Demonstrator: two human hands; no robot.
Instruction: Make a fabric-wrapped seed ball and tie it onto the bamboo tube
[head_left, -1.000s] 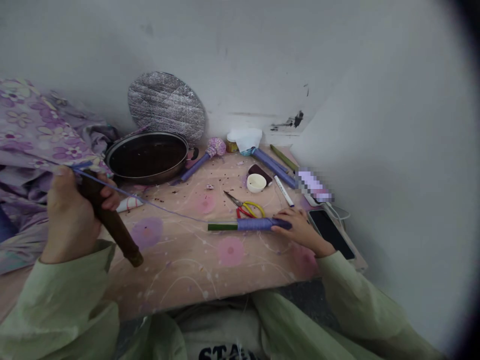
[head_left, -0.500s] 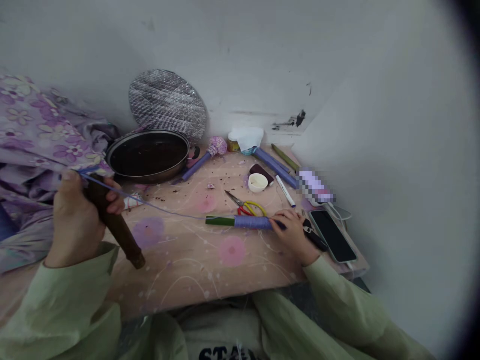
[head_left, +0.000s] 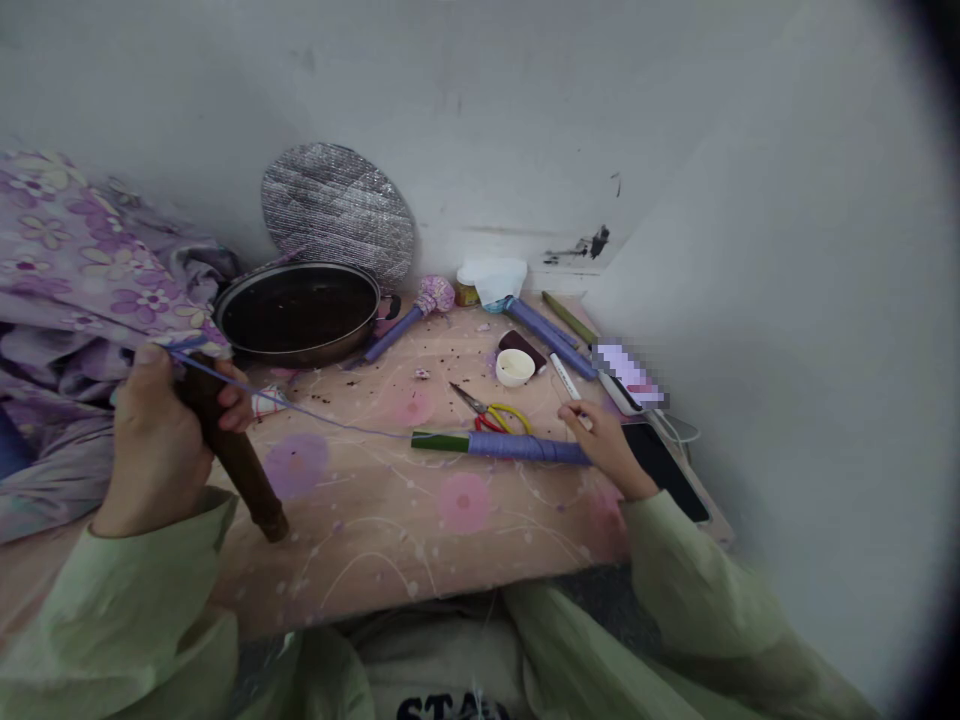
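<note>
My left hand is closed around a dark brown stick whose top is covered by purple floral cloth. A taut blue-purple string runs from beside my left thumb to a green tube lying on the table, its right part wound with the same colour string. Over the tube's right end, my right hand has its fingers curled and pinched beside a white marker pen. Whatever those fingers hold, if anything, cannot be made out.
Yellow-and-red-handled scissors lie behind the tube. Further back are a white cup, a dark pan, wrapped purple sticks and a silvery disc. Phones lie at the right, against the wall.
My right hand has lifted off the wound tube and shifted right, toward the marker. A black object with a metal piece beside it no longer shows. My left hand has hardly moved.
</note>
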